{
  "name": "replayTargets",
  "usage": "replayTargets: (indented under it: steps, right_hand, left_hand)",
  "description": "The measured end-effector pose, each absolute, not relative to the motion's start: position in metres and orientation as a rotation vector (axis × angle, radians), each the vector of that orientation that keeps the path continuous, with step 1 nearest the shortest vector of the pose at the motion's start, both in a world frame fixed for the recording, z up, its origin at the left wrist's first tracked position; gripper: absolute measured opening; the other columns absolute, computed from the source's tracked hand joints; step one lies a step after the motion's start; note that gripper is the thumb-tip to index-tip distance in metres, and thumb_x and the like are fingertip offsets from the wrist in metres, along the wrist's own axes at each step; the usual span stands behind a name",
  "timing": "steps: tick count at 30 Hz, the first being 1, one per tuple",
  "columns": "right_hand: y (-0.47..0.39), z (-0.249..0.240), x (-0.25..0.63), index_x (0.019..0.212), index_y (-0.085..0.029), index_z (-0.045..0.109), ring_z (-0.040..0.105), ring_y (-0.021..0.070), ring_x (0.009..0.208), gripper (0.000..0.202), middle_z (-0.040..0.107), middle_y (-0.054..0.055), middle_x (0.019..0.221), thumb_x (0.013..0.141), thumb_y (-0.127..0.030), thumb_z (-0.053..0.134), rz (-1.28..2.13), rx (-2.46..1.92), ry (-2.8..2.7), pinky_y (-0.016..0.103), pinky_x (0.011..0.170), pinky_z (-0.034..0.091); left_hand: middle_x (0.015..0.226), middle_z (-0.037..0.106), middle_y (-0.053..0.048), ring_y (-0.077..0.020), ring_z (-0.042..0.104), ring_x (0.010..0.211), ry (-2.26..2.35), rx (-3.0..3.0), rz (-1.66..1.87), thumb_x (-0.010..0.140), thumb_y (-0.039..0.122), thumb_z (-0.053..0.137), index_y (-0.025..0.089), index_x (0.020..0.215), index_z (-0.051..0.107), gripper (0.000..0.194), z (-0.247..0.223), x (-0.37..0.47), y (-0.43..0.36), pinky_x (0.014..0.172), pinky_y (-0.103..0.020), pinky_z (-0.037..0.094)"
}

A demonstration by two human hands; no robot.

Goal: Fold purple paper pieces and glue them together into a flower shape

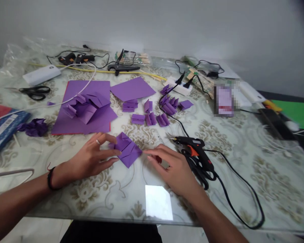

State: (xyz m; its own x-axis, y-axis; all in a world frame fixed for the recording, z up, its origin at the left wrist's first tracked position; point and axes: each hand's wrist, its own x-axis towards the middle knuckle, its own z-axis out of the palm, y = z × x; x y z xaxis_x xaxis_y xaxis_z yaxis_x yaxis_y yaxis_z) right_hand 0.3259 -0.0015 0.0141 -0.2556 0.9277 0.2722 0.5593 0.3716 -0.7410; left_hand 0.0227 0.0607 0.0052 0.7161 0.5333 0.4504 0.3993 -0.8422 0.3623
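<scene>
A folded purple paper square [128,150] with crossing creases and flaps lies on the patterned table between my hands. My left hand [93,157] rests at its left side, fingers apart, with fingertips on the paper's left edge. Near the right corner is my right hand [168,163], thumb and fingers curved and apart, holding nothing. Behind the square, several small folded purple pieces [150,118] are grouped. A larger purple folded shape [84,108] sits on purple sheets [98,88] at the left.
A black glue gun [200,150] lies over scissors right of my right hand, its cable looping toward the front edge. Black scissors [36,91], crumpled purple paper [34,127] and a blue box [7,128] are at the left. Behind stands a white power strip [178,86].
</scene>
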Motion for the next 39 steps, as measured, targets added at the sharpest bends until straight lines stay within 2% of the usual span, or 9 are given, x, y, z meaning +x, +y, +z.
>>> replayTargets:
  steps: [4, 7, 9, 11, 15, 27, 30, 34, 39]
  right_hand:
    - [-0.001, 0.010, 0.325, 0.109, -0.021, 0.080, 0.064, 0.0135, 0.066, 0.019, 0.070, 0.003, 0.085, 0.104, -0.018, 0.062, 0.681, -1.283, -1.909, 0.021, 0.048, 0.050]
    - [0.002, 0.005, 0.323, 0.112, -0.020, 0.080, 0.073, 0.0187, 0.088, 0.020, 0.075, 0.007, 0.098, 0.105, -0.019, 0.061, 0.610, -1.283, -1.963, 0.030, 0.073, 0.064]
    - [0.003, 0.002, 0.321, 0.120, -0.021, 0.078, 0.074, 0.0224, 0.105, 0.023, 0.076, 0.010, 0.111, 0.105, -0.020, 0.060, 0.570, -1.254, -2.051, 0.042, 0.094, 0.065]
    - [0.003, 0.000, 0.321, 0.126, -0.022, 0.076, 0.072, 0.0236, 0.113, 0.026, 0.075, 0.011, 0.119, 0.106, -0.020, 0.060, 0.589, -1.215, -2.138, 0.046, 0.100, 0.063]
    - [0.004, -0.001, 0.322, 0.127, -0.020, 0.076, 0.072, 0.0224, 0.113, 0.026, 0.075, 0.011, 0.119, 0.107, -0.018, 0.059, 0.650, -1.180, -2.187, 0.046, 0.102, 0.063]
    - [0.008, -0.007, 0.324, 0.122, -0.020, 0.078, 0.073, 0.0226, 0.110, 0.024, 0.073, 0.011, 0.118, 0.106, -0.019, 0.060, 0.693, -1.155, -2.130, 0.040, 0.101, 0.063]
    - [0.008, -0.007, 0.326, 0.125, -0.021, 0.076, 0.073, 0.0228, 0.113, 0.026, 0.073, 0.011, 0.122, 0.106, -0.022, 0.059, 0.701, -1.197, -2.095, 0.041, 0.102, 0.062]
    - [0.004, -0.003, 0.326, 0.128, -0.023, 0.075, 0.073, 0.0243, 0.117, 0.027, 0.072, 0.011, 0.125, 0.107, -0.026, 0.059, 0.723, -1.272, -2.045, 0.043, 0.106, 0.060]
    - [-0.002, 0.004, 0.321, 0.139, -0.022, 0.068, 0.074, 0.0225, 0.101, 0.037, 0.073, 0.011, 0.121, 0.105, -0.031, 0.060, 0.862, -1.385, -1.885, 0.043, 0.095, 0.062]
  left_hand:
    - [0.125, 0.068, -0.011, -0.0282, 0.066, 0.112, 0.631, 2.789, 0.771, 0.100, 0.020, 0.071, 0.025, 0.114, 0.080, 0.017, 0.010, 0.025, 0.059, 0.094, -0.045, 0.057]
    - [0.133, 0.068, -0.014, -0.0313, 0.066, 0.123, 0.643, 2.802, 0.651, 0.101, 0.019, 0.069, 0.023, 0.111, 0.081, 0.017, 0.009, 0.027, 0.058, 0.101, -0.049, 0.058]
    - [0.139, 0.067, -0.016, -0.0317, 0.066, 0.128, 0.665, 2.788, 0.574, 0.102, 0.019, 0.067, 0.023, 0.114, 0.082, 0.019, 0.007, 0.026, 0.059, 0.106, -0.050, 0.058]
    - [0.142, 0.067, -0.016, -0.0305, 0.067, 0.129, 0.665, 2.769, 0.533, 0.103, 0.019, 0.065, 0.024, 0.118, 0.080, 0.022, 0.004, 0.025, 0.059, 0.108, -0.050, 0.057]
    - [0.139, 0.070, -0.015, -0.0296, 0.069, 0.127, 0.621, 2.733, 0.520, 0.104, 0.017, 0.062, 0.022, 0.123, 0.078, 0.026, 0.002, 0.022, 0.060, 0.111, -0.051, 0.056]
    - [0.149, 0.062, -0.019, -0.0377, 0.061, 0.139, 0.654, 2.773, 0.390, 0.104, 0.023, 0.063, 0.023, 0.137, 0.072, 0.034, 0.001, 0.023, 0.060, 0.113, -0.057, 0.053]
    - [0.147, 0.062, -0.018, -0.0346, 0.061, 0.139, 0.682, 2.725, 0.473, 0.103, 0.020, 0.065, 0.022, 0.140, 0.068, 0.038, -0.002, 0.023, 0.061, 0.113, -0.052, 0.054]
    - [0.134, 0.070, -0.014, -0.0274, 0.068, 0.124, 0.770, 2.599, 0.586, 0.102, 0.017, 0.066, 0.022, 0.143, 0.063, 0.042, -0.004, 0.023, 0.063, 0.107, -0.044, 0.058]
    - [0.102, 0.077, -0.006, -0.0208, 0.072, 0.093, 0.795, 2.521, 0.629, 0.104, 0.016, 0.064, 0.020, 0.122, 0.072, 0.021, 0.000, 0.026, 0.060, 0.089, -0.035, 0.059]
